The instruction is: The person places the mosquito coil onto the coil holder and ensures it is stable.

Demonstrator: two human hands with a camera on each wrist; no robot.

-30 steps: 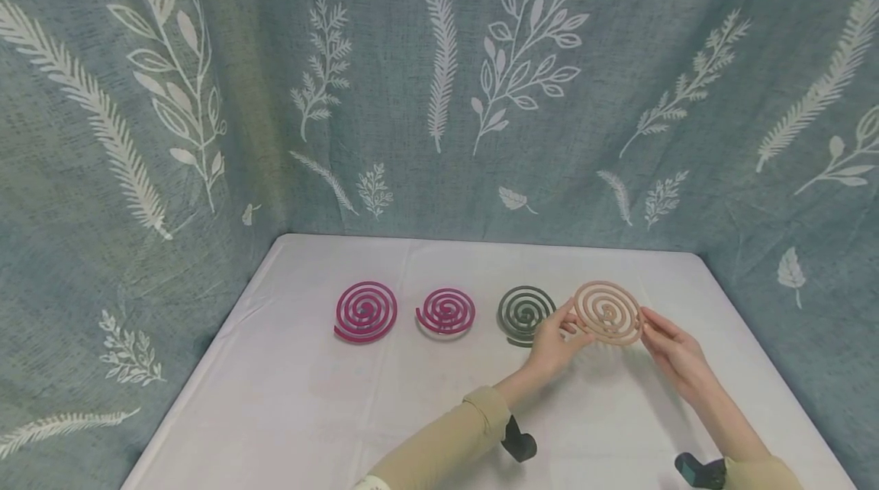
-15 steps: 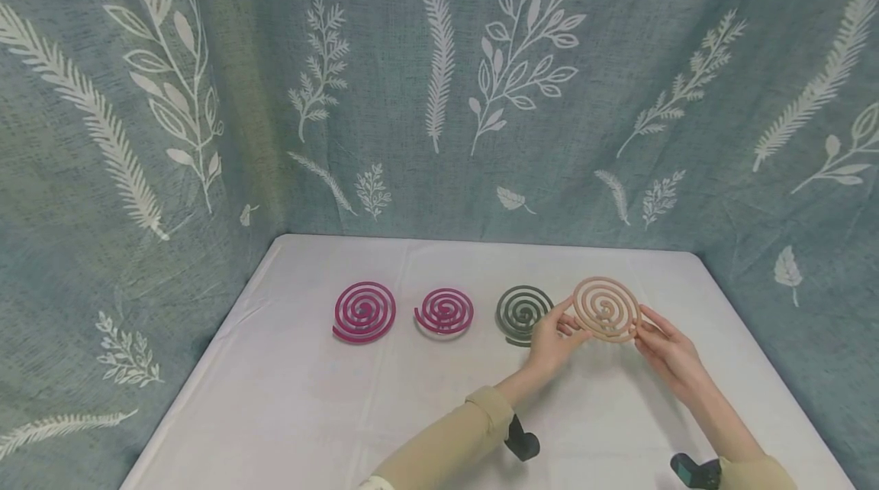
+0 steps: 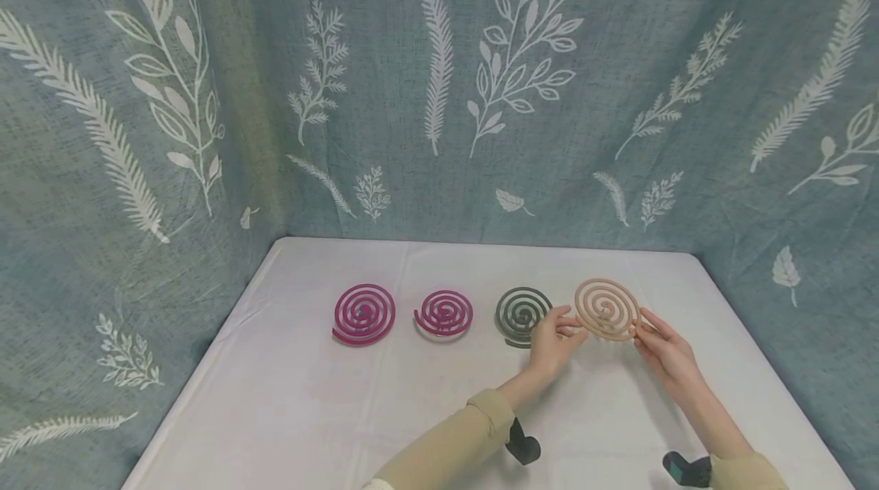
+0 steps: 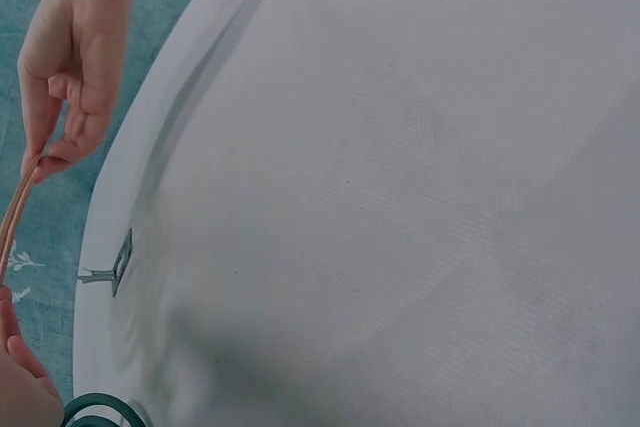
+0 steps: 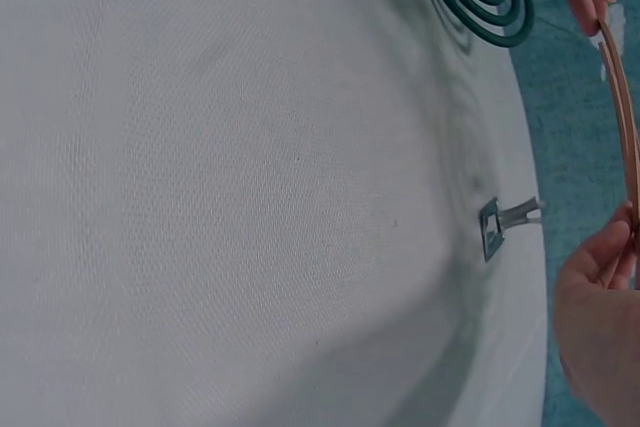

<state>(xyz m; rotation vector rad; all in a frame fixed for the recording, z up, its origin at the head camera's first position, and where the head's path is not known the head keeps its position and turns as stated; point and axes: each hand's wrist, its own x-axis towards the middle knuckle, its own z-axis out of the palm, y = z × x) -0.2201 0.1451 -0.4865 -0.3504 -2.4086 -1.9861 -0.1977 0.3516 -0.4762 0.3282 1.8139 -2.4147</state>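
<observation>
A tan mosquito coil (image 3: 592, 311) is held up over the right part of the table, its flat spiral tilted toward the head camera. My left hand (image 3: 549, 343) pinches its left edge; my right hand (image 3: 671, 359) holds its right edge between thumb and fingers. In both wrist views the coil appears nearly edge-on. A small metal coil stand (image 4: 120, 262) is on the cloth below, standing apart from the coil in the right wrist view. Just left of my left hand sits a dark green coil (image 3: 516, 314), partly covered by that hand.
Two magenta coils, a larger one (image 3: 364, 314) at the left and another (image 3: 443, 313) beside it, line up with the green one. White cloth covers the table (image 3: 275, 398). A blue-green leaf-patterned curtain (image 3: 384, 93) stands behind and at both sides.
The tan coil and the right hand rise slightly, then the coil settles a touch lower. The left fingers shift a little down along its left edge. The other coils stay in place.
</observation>
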